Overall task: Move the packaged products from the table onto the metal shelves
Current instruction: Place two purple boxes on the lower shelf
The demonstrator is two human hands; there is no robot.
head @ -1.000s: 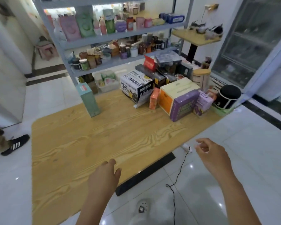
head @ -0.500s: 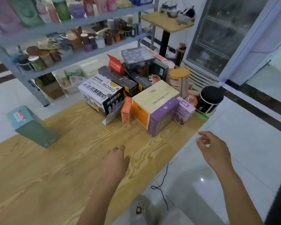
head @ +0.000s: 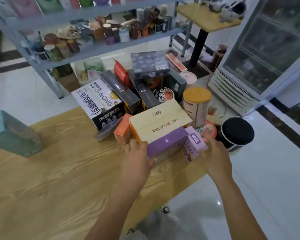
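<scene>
Both hands being brought forward from table [head: 59,170] edge onto product pile [head: 107,104] since earlier frame. Left hand [head: 139,158] being curled round near end of purple box [head: 166,142]; right hand [head: 215,158] being laid against lilac carton [head: 194,146], hold not discernible. Both packs being borne by table; whole pile being left for metal shelves [head: 111,47].

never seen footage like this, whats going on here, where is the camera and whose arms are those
No machine here: a person wears one wide-angle camera on the head, so you look down along their arms. The wooden table carries a pile of packaged goods, among them a cream box, a tin with an orange lid and a black tub; a teal box stands apart at the left. Behind are the stocked metal shelves. The left hand grips the end of a purple box; the right hand seems to pinch the small lilac pack beside it.
</scene>
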